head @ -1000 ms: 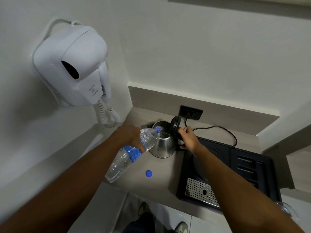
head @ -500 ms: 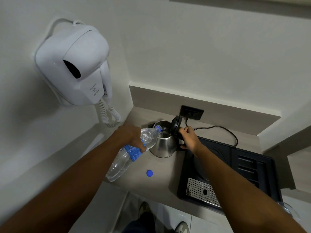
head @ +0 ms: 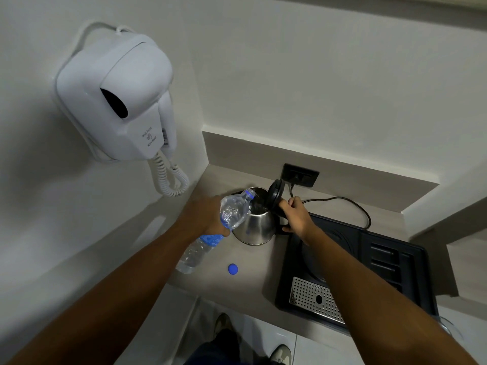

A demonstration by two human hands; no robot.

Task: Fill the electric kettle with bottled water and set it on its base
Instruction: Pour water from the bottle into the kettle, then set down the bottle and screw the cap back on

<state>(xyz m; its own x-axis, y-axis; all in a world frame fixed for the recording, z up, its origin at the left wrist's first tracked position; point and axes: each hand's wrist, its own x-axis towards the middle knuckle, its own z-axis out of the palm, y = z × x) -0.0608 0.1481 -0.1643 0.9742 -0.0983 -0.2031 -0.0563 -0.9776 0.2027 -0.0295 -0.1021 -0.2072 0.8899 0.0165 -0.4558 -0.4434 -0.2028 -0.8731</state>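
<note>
A steel electric kettle (head: 257,227) stands on the beige counter (head: 253,262) with its black lid (head: 275,193) flipped up. My left hand (head: 208,214) grips a clear water bottle (head: 229,219) with a blue label, tilted so its neck points into the kettle's mouth. My right hand (head: 296,214) holds the kettle's black handle on the right side. The bottle's blue cap (head: 233,268) lies on the counter in front of the kettle. The round kettle base (head: 316,262) sits in the black tray, partly hidden by my right forearm.
A black tray (head: 390,262) with a perforated metal drip grate (head: 313,299) lies to the right. A black cord (head: 350,204) runs to a wall socket (head: 300,175). A white wall hair dryer (head: 118,101) with a coiled cord hangs at the left.
The bottle has tipped slightly steeper, its bottom end higher, while its neck stays in the kettle's mouth. Both hands keep their hold.
</note>
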